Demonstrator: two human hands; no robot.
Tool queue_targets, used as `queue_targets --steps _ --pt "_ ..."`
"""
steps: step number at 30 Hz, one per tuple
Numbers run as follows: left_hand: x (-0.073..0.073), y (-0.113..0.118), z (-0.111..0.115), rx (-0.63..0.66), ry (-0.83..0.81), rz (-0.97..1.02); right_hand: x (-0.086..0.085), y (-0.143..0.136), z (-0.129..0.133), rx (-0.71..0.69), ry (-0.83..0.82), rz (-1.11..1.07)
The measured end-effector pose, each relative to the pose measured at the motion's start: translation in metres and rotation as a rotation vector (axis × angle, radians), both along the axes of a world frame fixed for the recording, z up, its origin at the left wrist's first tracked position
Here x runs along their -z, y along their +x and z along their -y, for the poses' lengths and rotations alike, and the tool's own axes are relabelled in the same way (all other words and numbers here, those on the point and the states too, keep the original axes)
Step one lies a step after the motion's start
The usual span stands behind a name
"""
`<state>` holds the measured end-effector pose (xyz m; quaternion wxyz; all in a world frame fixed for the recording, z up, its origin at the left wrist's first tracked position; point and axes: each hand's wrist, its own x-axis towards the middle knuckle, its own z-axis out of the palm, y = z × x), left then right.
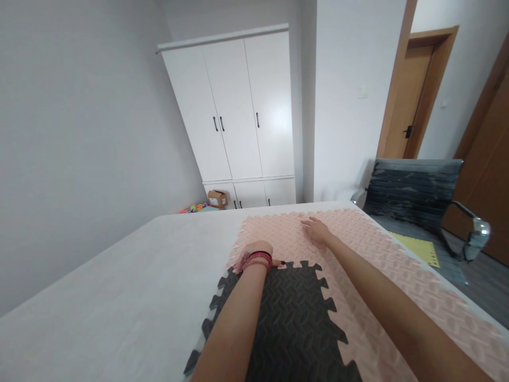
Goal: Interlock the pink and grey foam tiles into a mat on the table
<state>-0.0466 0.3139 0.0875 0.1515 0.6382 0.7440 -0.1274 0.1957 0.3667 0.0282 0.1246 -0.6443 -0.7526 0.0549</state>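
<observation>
- A pink foam mat [358, 249], ridged and jigsaw-edged, is lying flat on the white surface, stretching from the far edge toward the near right.
- A dark grey foam tile [294, 323] is sitting interlocked into its near-left notch.

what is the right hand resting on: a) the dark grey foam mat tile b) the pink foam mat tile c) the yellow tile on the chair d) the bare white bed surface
b: the right hand lies flat, fingers spread, on the pink foam mat tile, beyond the dark grey foam mat tile and well away from the yellow tile on the chair.
</observation>
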Motion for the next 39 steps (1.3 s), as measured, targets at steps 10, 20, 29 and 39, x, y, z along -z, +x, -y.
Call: queue_targets --steps 10,20,29,39 --pt "0.021 -0.013 -0.025 -0.007 -0.123 0.009 0.011 0.007 -0.04 0.093 -0.04 -0.046" --pt "0.023 -0.014 -0.033 0.019 -0.12 0.031 0.014 0.012 -0.064 0.104 -0.113 -0.023" --pt "0.015 -0.01 -0.028 -0.02 -0.114 -0.021 0.015 0.001 -0.071 0.17 -0.105 0.004" --pt "0.001 -0.003 -0.001 -0.016 -0.026 -0.047 0.005 0.059 -0.005 0.262 0.046 0.074"
